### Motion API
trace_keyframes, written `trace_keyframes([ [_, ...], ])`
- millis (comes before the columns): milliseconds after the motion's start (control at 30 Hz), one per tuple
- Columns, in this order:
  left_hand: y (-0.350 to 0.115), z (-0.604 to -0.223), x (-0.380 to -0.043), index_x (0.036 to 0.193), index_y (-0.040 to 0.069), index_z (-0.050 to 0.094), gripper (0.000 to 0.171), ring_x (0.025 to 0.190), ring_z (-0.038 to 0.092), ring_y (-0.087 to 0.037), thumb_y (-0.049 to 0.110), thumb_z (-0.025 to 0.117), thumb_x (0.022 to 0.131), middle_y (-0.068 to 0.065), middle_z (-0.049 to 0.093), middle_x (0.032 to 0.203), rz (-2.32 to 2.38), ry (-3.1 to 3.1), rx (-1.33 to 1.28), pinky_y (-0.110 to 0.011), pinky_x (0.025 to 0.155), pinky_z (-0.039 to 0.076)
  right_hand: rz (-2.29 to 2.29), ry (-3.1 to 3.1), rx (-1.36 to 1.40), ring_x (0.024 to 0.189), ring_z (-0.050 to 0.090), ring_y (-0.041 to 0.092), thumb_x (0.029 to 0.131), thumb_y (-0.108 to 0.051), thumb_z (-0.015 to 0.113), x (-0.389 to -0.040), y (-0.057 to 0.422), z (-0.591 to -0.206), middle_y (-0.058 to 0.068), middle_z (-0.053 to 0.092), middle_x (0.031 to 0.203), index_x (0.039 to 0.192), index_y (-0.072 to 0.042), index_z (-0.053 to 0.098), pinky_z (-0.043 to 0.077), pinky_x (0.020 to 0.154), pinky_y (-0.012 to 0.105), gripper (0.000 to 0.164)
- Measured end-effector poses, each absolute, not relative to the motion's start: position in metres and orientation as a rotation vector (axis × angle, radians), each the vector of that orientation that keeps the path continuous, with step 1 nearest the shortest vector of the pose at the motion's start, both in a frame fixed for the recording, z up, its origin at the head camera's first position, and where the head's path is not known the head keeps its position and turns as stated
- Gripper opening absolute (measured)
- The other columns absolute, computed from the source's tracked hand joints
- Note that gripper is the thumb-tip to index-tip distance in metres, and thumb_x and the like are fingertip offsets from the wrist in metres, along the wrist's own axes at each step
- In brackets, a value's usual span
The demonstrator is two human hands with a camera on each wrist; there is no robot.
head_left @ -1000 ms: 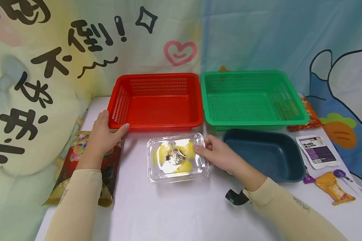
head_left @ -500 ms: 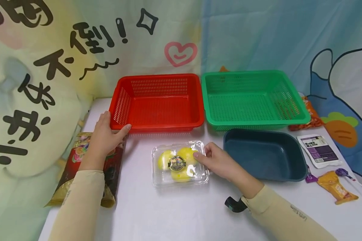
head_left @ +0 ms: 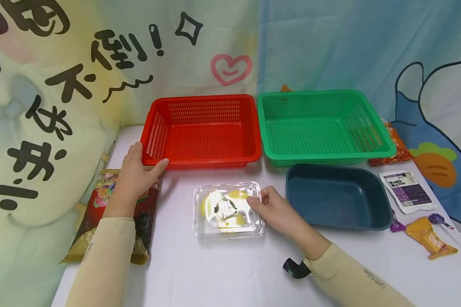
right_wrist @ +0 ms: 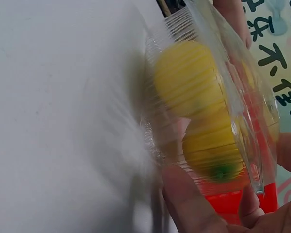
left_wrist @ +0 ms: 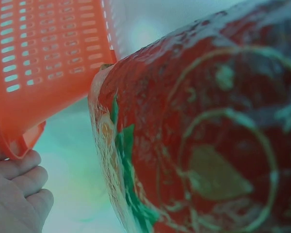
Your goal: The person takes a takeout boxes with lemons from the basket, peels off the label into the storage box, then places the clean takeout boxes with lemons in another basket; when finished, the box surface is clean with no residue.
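My right hand (head_left: 278,211) grips the right edge of a clear plastic clamshell box (head_left: 199,230), with the thumb on top. Inside it are several round yellow fruits (right_wrist: 186,77), and a label on the lid is washed out by glare. In the right wrist view the box's ribbed side is close to the white tabletop; whether it touches is unclear. My left hand (head_left: 134,183) rests at the near left corner of a red plastic basket (head_left: 199,164), fingers along its side and thumb by the front rim. The left wrist view has fingertips against the basket's lip (left_wrist: 24,145).
A shiny dark red snack bag (head_left: 146,213) lies beneath the left forearm. Right of the red basket stand a green basket (head_left: 326,155) and a dark blue tub (head_left: 338,217). Farther right lie an orange packet (head_left: 397,147), a white-purple pouch (head_left: 407,192), an orange-yellow wrapper (head_left: 428,238) and a lollipop (head_left: 439,219).
The clamshell box has shifted slightly nearer and changed tilt, so glare now covers its label again. My right hand has moved nearer with it. My left hand keeps its place at the red basket.
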State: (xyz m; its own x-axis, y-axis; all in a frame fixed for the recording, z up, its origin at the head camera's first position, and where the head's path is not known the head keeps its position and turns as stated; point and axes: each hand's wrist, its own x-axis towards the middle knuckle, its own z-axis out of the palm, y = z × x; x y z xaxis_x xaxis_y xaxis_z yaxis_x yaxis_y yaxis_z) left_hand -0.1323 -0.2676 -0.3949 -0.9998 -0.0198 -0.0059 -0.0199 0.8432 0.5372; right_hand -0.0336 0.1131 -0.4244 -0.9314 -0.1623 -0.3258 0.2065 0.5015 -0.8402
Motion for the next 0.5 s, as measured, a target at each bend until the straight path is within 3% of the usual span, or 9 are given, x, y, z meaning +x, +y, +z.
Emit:
trace_keyframes([
  [133, -0.268, -0.395, -0.132, 0.165, 0.005, 0.022, 0.104, 0.134, 0.046, -0.042, 0.069, 0.062, 0.093, -0.023, 0.041, 0.157, 0.892, 3.023, -0.021, -0.07, 0.108, 0.049, -1.398, 2.398, 0.07, 0.088, 0.06, 0.021, 0.101, -0.043, 0.065, -0.031, 0.111, -0.428, 0.013, 0.065, 0.103, 0.111, -0.004, 0.052, 0.048, 0.075, 0.029, 0.042],
  [333, -0.268, -0.397, -0.133, 0.165, 0.006, 0.022, 0.104, 0.132, 0.047, -0.041, 0.069, 0.062, 0.093, -0.023, 0.042, 0.155, 0.899, 3.028, -0.011, -0.07, 0.106, 0.051, -1.43, 2.393, 0.129, 0.079, 0.058, 0.019, 0.102, -0.041, 0.066, -0.029, 0.11, -0.433, 0.013, 0.063, 0.098, 0.111, -0.002, 0.053, 0.049, 0.068, 0.028, 0.041],
  [500, -0.268, -0.398, -0.133, 0.167, 0.006, 0.017, 0.108, 0.15, 0.034, -0.046, 0.07, 0.062, 0.093, -0.023, 0.029, 0.169, 0.885, 3.015, -0.018, -0.073, 0.113, 0.042, -1.441, 2.403, 0.154, 0.079, 0.057, 0.018, 0.101, -0.042, 0.066, -0.029, 0.11, -0.438, 0.011, 0.062, 0.096, 0.111, -0.003, 0.053, 0.049, 0.069, 0.027, 0.042],
])
